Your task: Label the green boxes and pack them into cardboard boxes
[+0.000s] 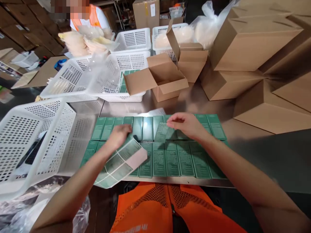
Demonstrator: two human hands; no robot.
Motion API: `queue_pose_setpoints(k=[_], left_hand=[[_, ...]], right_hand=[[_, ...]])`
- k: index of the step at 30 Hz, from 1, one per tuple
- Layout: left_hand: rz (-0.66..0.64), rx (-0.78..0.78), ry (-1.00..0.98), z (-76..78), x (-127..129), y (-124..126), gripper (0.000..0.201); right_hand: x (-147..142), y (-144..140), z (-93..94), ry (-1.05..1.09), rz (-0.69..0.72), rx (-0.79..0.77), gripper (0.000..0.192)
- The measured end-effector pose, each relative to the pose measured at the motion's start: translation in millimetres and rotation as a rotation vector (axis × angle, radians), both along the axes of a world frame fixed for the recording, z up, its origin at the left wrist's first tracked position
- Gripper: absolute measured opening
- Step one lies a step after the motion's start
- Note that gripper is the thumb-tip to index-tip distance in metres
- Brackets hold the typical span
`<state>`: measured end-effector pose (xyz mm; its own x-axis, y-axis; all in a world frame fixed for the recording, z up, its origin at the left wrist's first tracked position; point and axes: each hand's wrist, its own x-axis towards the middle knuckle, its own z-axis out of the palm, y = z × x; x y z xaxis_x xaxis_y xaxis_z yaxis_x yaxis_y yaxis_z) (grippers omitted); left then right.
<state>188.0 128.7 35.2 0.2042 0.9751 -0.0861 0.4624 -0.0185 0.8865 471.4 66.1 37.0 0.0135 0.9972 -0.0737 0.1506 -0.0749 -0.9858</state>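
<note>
Orange mesh vest (155, 210) at bottom, against table's near edge. Left hand (119, 136) fingers clamped on sticker sheet (120, 163), a glossy white backing with green rectangular labels, curling over the near edge. Right hand (187, 124) fingers pinched together on one translucent label (163, 131), above green boxes (170, 155): flat, slim, laid in two tight rows along the near edge of the steel table (243, 129). Left edge: white perforated plastic basket (36, 142). Mid-table: small open cardboard carton (161, 79). Right side: stacked plain cartons (255, 42). Far edge: more baskets (132, 40), a person (89, 16) in orange.
</note>
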Motion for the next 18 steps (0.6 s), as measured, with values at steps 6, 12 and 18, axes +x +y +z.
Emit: queue_pose_setpoints(k=[6, 12, 18], left_hand=[[-0.399, -0.180, 0.196, -23.6, 34.3, -22.1, 0.031], [-0.391, -0.177, 0.196, -35.5, 51.7, -18.1, 0.028], [-0.400, -0.234, 0.397, -35.1, 66.9, -18.6, 0.032]], right_hand=[[-4.9, 38.7, -23.2, 0.051, 0.069, -0.195, 0.022], [-10.3, 45.4, -36.7, -0.062, 0.071, -0.172, 0.014], [-10.4, 47.6, -47.7, -0.443, 0.036, -0.033, 0.011]])
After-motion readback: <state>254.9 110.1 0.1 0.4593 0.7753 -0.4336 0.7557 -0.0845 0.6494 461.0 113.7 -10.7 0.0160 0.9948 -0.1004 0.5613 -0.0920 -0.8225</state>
